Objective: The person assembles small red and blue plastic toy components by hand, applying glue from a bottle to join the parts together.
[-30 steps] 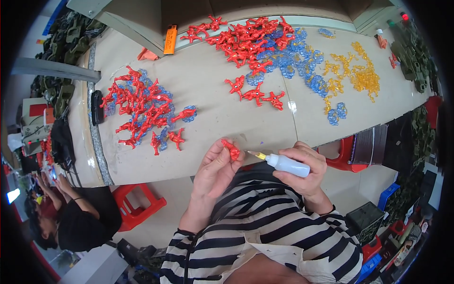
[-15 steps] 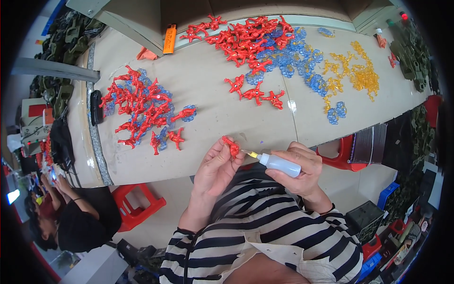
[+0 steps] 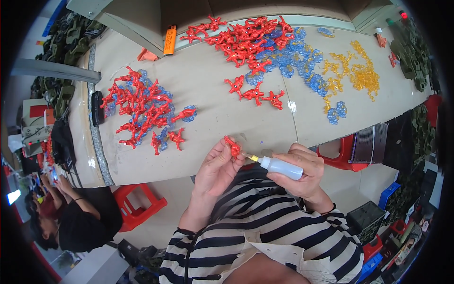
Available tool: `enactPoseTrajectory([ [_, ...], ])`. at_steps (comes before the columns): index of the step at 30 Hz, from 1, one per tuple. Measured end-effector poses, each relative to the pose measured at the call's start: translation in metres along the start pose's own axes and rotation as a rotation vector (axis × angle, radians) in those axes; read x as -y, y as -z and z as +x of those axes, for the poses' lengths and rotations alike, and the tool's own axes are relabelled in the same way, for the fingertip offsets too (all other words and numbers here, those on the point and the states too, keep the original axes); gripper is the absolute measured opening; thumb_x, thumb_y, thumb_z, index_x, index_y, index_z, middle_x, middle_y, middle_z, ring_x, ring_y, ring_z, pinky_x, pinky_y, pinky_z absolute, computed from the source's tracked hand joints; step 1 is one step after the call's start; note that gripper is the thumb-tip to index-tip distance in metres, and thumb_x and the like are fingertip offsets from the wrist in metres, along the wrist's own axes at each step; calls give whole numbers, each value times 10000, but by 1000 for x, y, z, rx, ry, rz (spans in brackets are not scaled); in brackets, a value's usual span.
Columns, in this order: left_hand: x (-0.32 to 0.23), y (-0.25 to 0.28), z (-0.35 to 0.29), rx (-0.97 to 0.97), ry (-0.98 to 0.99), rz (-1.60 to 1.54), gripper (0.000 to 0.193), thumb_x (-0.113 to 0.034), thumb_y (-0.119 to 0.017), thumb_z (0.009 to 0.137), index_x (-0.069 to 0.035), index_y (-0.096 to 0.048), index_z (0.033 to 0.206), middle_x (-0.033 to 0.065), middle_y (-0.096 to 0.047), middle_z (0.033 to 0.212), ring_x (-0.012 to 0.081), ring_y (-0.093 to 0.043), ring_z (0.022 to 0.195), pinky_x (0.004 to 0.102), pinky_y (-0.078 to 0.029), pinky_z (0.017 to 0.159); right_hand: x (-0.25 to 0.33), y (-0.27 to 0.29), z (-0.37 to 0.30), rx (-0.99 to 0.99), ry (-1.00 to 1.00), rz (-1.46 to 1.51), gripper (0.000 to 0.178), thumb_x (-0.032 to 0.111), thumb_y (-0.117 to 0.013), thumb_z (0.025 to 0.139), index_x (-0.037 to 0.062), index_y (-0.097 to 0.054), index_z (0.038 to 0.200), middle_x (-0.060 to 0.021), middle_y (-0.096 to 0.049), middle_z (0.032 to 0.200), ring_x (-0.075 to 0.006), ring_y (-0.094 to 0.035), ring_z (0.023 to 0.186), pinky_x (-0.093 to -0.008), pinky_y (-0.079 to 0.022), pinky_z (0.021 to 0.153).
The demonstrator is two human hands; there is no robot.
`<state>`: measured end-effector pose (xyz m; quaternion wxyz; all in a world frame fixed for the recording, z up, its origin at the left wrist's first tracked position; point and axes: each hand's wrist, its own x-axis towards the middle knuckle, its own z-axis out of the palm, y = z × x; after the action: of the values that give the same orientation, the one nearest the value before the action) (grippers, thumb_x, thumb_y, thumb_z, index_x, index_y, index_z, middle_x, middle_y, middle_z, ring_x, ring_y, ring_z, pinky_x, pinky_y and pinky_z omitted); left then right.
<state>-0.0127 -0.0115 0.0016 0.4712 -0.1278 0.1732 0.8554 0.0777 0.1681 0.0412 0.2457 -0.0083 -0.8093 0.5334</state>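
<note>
Near the table's front edge, my left hand (image 3: pixel 218 165) pinches a red plastic figure (image 3: pixel 233 147) between thumb and fingers. My right hand (image 3: pixel 302 169) grips a translucent squeeze bottle (image 3: pixel 282 168) with a yellow collar and a thin nozzle (image 3: pixel 248 155). The nozzle's tip is at the lower right side of the figure; whether it touches cannot be made out. Three loose red figures (image 3: pixel 254 93) lie beyond my hands. To the left is a pile of red figures (image 3: pixel 142 106) with clear blue pieces among them.
At the back stands a bigger heap of red figures (image 3: pixel 246 40), beside clear blue pieces (image 3: pixel 302 61) and clear yellow pieces (image 3: pixel 364 75). An orange lighter-like item (image 3: pixel 170 39) leans by the shelf post. Red stools (image 3: pixel 137 206) flank the table; another person (image 3: pixel 80 217) sits at far left.
The bottle and my right hand have shifted very slightly right and down. My left hand keeps the figure in nearly the same place.
</note>
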Motion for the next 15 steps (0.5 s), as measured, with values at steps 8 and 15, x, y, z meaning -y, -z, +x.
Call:
enactPoseTrajectory([
  [8,1,1,0,3,-43,75,180,-118,-497,902,-29,-534,1053,74,-568,954,169,-540,843,282,-452,776,1,-2,0,22,-10,0,333,73,-760,566,-40,-652,861,-74,-560,561,-153,-462,475,-248,-337,449],
  [15,3,4,2,62,-69,80,196,-110,-511,893,-24,-534,1068,67,-562,946,162,-535,850,273,-438,758,2,12,3,25,-64,1,324,51,-767,577,-25,-649,869,-69,-578,599,-151,-500,510,-249,-377,476],
])
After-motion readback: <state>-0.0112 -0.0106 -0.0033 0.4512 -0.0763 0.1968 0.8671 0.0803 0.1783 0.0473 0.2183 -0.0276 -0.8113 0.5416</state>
